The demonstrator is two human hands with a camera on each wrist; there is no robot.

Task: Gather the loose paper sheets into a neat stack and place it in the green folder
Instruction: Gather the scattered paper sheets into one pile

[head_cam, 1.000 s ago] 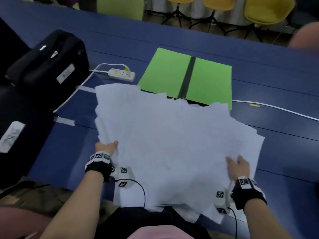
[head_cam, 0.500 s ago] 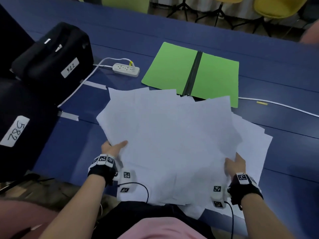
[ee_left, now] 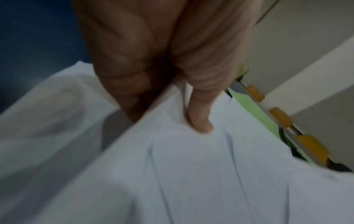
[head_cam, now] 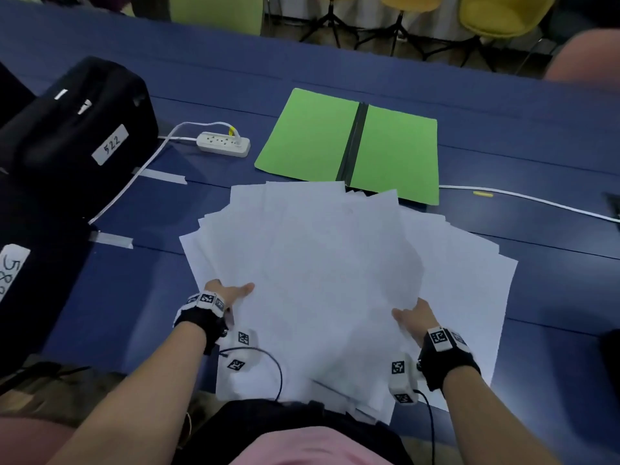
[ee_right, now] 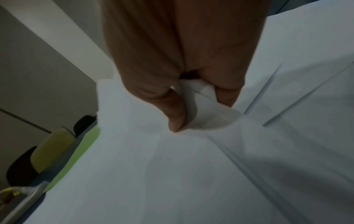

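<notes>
A fanned heap of white paper sheets (head_cam: 322, 283) lies on the blue table (head_cam: 503, 135) in front of me. My left hand (head_cam: 224, 292) grips the heap's left edge, thumb on top (ee_left: 199, 121), fingers underneath. My right hand (head_cam: 414, 318) pinches sheets at the right side, thumb on top (ee_right: 176, 118). More sheets (head_cam: 469, 297) stick out beyond the right hand. The green folder (head_cam: 352, 146) lies open and flat just beyond the heap, its black spine in the middle; the sheets' far corners overlap its near edge.
A black case labelled 522 (head_cam: 77, 135) and another black case (head_cam: 27, 280) stand at the left. A white power strip (head_cam: 223, 144) with its cable lies left of the folder. A white cable (head_cam: 523, 198) runs right. Chairs (head_cam: 496, 15) stand behind the table.
Both hands have drawn the sheets inward, so the heap is narrower and its left edge sits farther right. The sheets' far edge now covers less of the green folder.
</notes>
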